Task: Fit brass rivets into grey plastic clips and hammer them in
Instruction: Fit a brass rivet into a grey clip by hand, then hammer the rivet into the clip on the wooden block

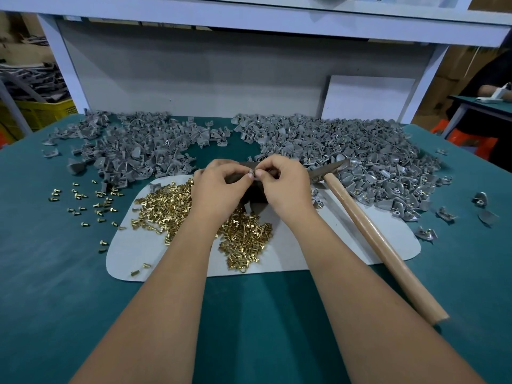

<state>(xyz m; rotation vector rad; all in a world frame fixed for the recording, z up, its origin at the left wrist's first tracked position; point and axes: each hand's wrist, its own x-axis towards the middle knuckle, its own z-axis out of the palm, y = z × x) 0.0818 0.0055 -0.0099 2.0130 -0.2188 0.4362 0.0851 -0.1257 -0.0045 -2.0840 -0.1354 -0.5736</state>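
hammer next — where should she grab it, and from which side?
Grip the hammer on the bare wooden handle near its butt end, with the right hand, coming from above on the right. The handle lies flat and slants toward the person; the metal head rests against the right-hand clip pile, so the head end is crowded.

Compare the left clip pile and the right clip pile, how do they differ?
Left clip pile is smaller and looser, with bare mat showing between clips; right clip pile is larger and denser.
Brass glints show on several clips in the right pile; almost none show in the left.
The hammer head rests at the right pile's edge; the left pile has loose brass rivets scattered in front of it.
Both hold grey plastic clips on the green mat.
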